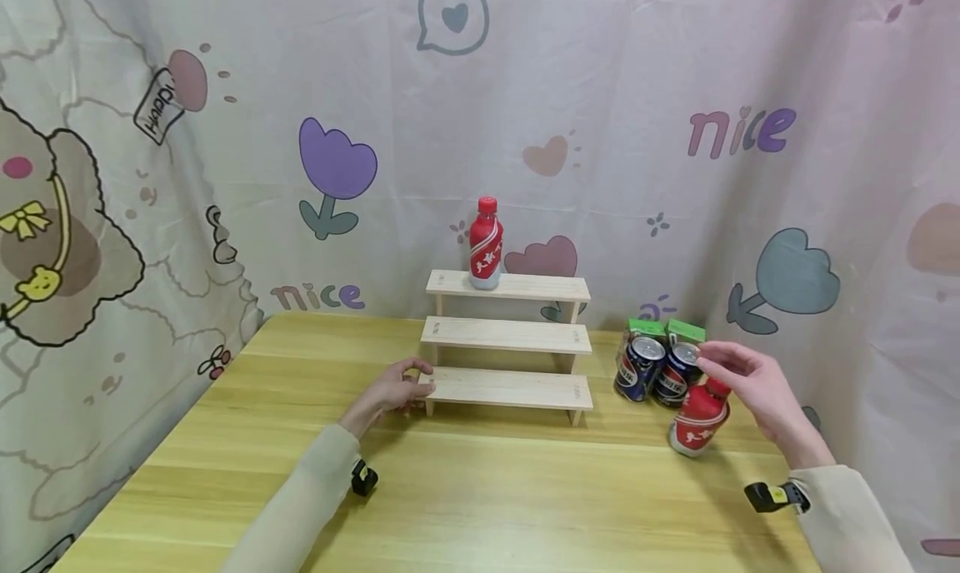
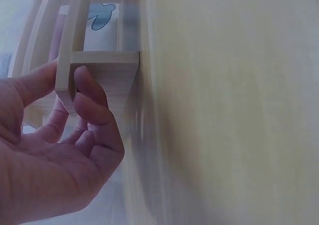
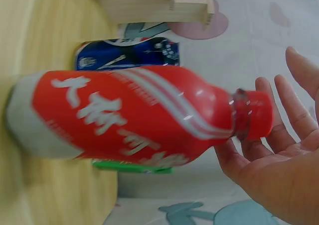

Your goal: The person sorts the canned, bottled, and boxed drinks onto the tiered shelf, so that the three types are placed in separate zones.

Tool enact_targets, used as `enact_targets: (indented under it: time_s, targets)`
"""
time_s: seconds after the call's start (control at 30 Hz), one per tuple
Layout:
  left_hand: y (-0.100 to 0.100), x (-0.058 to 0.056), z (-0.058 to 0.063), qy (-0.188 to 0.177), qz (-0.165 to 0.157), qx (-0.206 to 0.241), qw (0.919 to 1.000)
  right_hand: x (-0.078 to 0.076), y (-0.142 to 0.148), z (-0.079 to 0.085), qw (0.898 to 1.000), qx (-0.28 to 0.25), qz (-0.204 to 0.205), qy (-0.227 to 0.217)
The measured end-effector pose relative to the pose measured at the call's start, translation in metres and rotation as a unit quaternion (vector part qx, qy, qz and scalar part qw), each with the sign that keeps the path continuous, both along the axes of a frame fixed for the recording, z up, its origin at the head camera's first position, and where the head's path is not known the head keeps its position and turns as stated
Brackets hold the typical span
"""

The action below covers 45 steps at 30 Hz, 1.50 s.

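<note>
A three-step wooden display stand (image 1: 506, 333) stands on the table. My left hand (image 1: 392, 387) pinches the left end of its lowest step, and in the left wrist view the thumb lies on one side of the board (image 2: 65, 83) with curled fingers on the other. At the right, a red drink bottle (image 1: 701, 419) with a white base stands on the table. My right hand (image 1: 750, 381) is at its red cap (image 3: 260, 114); in the right wrist view the thumb is spread away from the cap and the fingers extend behind it.
A matching red bottle (image 1: 486, 246) stands on the top step. Behind the right-hand bottle are two dark blue cans (image 1: 640, 368) and green-topped boxes (image 1: 647, 329). A printed curtain (image 1: 622, 73) hangs behind the wooden table (image 1: 480, 498).
</note>
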<state>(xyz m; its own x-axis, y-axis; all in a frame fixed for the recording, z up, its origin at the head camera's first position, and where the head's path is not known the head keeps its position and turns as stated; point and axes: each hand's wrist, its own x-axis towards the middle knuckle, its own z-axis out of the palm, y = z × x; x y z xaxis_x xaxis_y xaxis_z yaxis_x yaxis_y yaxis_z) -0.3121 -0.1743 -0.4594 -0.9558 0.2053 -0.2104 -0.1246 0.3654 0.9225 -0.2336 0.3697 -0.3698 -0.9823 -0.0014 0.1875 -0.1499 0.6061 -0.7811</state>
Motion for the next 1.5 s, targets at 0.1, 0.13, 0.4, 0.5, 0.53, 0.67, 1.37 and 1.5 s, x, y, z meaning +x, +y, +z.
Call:
enact_targets:
  time_s: [0.1,0.13,0.4,0.5,0.53,0.67,1.37,1.5]
  targets:
    - [0.000,0.000,0.002,0.001,0.000,0.000,1.0000,0.004,0.004,-0.009,1.000,0.006,-0.005,-0.003]
    - [0.000,0.000,0.002,0.002,0.000,0.001,1.0000,0.004,0.005,-0.012,1.000,0.007,-0.007,-0.006]
    - [0.005,0.000,0.003,-0.007,-0.005,0.001,1.0000,0.011,0.015,-0.034,0.999,0.002,-0.015,-0.049]
    - [0.005,0.001,0.003,-0.003,-0.006,0.000,1.0000,0.014,0.018,-0.039,0.998,0.002,-0.013,-0.054]
    - [0.005,0.000,0.003,-0.002,-0.006,0.000,1.0000,0.014,0.018,-0.041,0.998,0.005,-0.013,-0.057]
    - [0.006,0.000,0.004,0.003,-0.008,0.003,1.0000,0.015,0.020,-0.048,0.997,0.023,-0.009,-0.075]
    - [0.001,0.003,0.000,0.007,-0.001,0.018,0.9998,0.016,0.008,-0.064,0.998,0.021,-0.037,-0.055]
    - [0.001,0.003,-0.001,0.008,-0.001,0.015,0.9999,0.017,0.007,-0.066,0.998,0.004,-0.047,-0.044]
